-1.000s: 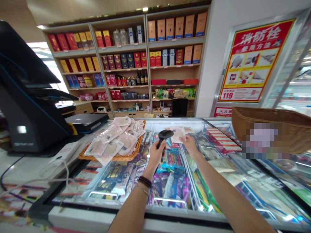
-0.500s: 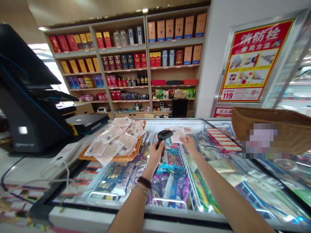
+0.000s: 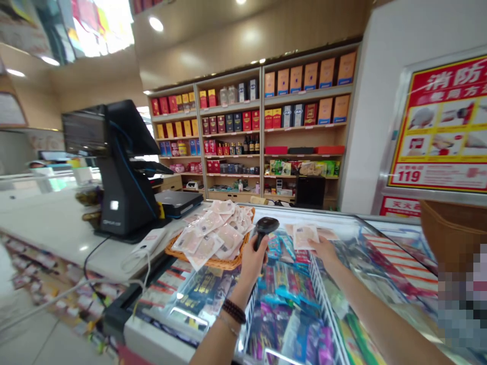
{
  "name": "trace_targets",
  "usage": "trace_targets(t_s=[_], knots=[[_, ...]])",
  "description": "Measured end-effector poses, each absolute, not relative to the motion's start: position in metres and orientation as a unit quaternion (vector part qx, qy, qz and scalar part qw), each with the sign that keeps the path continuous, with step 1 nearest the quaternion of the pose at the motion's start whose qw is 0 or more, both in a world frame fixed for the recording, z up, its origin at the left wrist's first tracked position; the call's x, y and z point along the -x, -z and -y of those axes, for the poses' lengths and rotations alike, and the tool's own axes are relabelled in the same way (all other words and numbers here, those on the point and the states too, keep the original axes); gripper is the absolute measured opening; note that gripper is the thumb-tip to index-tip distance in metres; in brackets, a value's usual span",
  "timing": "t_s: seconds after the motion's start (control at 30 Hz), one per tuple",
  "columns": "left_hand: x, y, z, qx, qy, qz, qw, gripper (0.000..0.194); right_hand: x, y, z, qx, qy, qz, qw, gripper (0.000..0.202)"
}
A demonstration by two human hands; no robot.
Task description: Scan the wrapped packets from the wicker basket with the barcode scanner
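My left hand (image 3: 254,257) is wrapped round the handle of a black handheld scanner (image 3: 267,224), whose head points up and to the right. To its right, my right hand (image 3: 324,248) pinches the edge of a small flat clear packet (image 3: 305,236) with its label facing up. Both hands are over the glass top of a freezer. More such packets (image 3: 207,223) are heaped in an orange wicker basket (image 3: 224,264), left of my left hand. A bracelet of dark beads is on my left wrist.
A black checkout terminal (image 3: 127,192) and a flat black device (image 3: 178,202) stand on the left counter. Colourful bags (image 3: 281,281) lie inside the freezer. A brown basket (image 3: 452,233) is at the right; stocked shelves (image 3: 262,126) stand behind.
The view has turned left and up, showing more counter and ceiling. The packet in my right hand now faces up more fully, near the scanner. My left hand still holds the scanner.
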State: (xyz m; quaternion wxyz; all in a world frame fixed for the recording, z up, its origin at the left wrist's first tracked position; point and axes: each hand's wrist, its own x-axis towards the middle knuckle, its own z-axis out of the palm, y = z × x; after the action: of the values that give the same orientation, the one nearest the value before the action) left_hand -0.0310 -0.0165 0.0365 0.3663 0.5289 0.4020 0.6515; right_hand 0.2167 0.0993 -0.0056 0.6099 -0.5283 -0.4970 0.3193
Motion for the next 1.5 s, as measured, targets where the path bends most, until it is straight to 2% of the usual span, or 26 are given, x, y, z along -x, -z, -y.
trace_targets(t_s=[0.2, 0.4, 0.53, 0.67, 0.83, 1.0, 1.23, 1.5], knots=[[0.107, -0.078, 0.039, -0.506, -0.683, -0.464, 0.250, 0.060, -0.152, -0.048, -0.137, 0.508, -0.390, 0.486, 0.594, 0.009], [0.182, -0.100, 0.060, -0.465, -0.693, -0.527, 0.157, 0.062, -0.040, -0.106, -0.164, 0.450, -0.378, 0.562, 0.581, 0.019], [0.214, -0.098, 0.073, -0.453, -0.695, -0.546, 0.119, 0.062, 0.027, -0.131, -0.169, 0.442, -0.315, 0.637, 0.548, 0.032], [0.227, -0.091, 0.081, -0.437, -0.693, -0.558, 0.133, 0.062, 0.069, -0.139, -0.164, 0.456, -0.214, 0.702, 0.503, 0.049], [0.228, -0.085, 0.082, -0.441, -0.697, -0.553, 0.115, 0.060, 0.091, -0.130, -0.153, 0.455, -0.094, 0.768, 0.442, 0.043], [0.219, -0.085, 0.080, -0.458, -0.679, -0.561, 0.120, 0.058, 0.099, -0.123, -0.144, 0.446, -0.017, 0.808, 0.385, 0.021], [0.200, -0.090, 0.076, -0.470, -0.682, -0.549, 0.116, 0.055, 0.065, -0.134, -0.148, 0.431, 0.023, 0.802, 0.412, 0.040], [0.137, -0.103, 0.056, -0.510, -0.678, -0.488, 0.207, 0.058, -0.100, -0.120, -0.184, 0.519, 0.033, 0.726, 0.450, 0.040]])
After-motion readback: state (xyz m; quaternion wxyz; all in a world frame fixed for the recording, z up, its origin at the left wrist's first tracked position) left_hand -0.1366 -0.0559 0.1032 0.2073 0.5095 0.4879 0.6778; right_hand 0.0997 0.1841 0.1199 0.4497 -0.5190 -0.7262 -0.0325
